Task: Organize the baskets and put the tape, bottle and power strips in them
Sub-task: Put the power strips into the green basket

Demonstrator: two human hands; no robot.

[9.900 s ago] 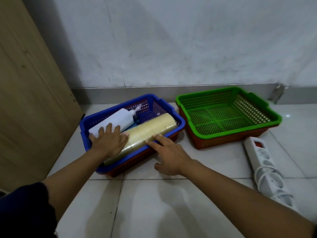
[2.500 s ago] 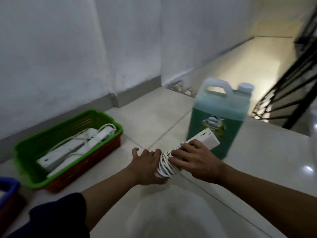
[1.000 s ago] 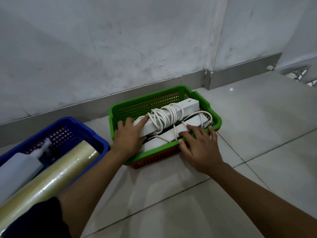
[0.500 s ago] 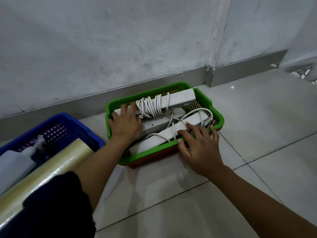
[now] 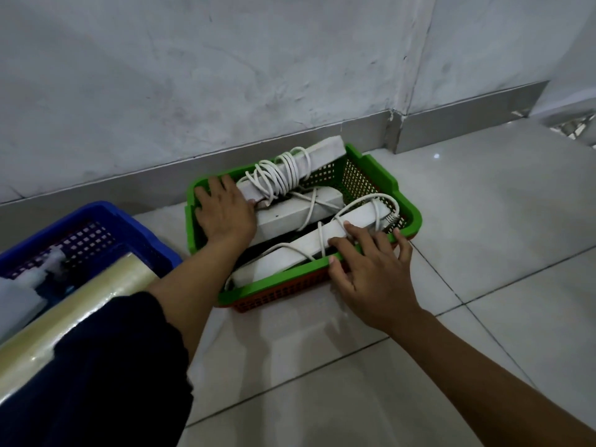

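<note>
A green basket [image 5: 383,175] sits on the floor against the wall, nested in a red basket [image 5: 283,293]. Three white power strips lie in it: one wrapped in its cord [image 5: 290,169] leans on the back rim, one [image 5: 296,212] lies in the middle, one [image 5: 300,250] along the front. My left hand [image 5: 225,212] rests flat on the basket's left end, touching the wrapped strip. My right hand [image 5: 371,269] lies over the front rim, fingers on the front strip. At left, a blue basket [image 5: 106,217] holds a long tape roll [image 5: 74,314] and a white bottle [image 5: 19,298].
The grey wall and its skirting [image 5: 467,124] run right behind the baskets. Pale tiled floor [image 5: 483,237] spreads to the right and toward me. My dark sleeve [image 5: 106,375] covers part of the blue basket.
The wrapped power strip has slid toward the back rim and tilted up. My left hand moved to the basket's left end. My right hand stayed on the front rim.
</note>
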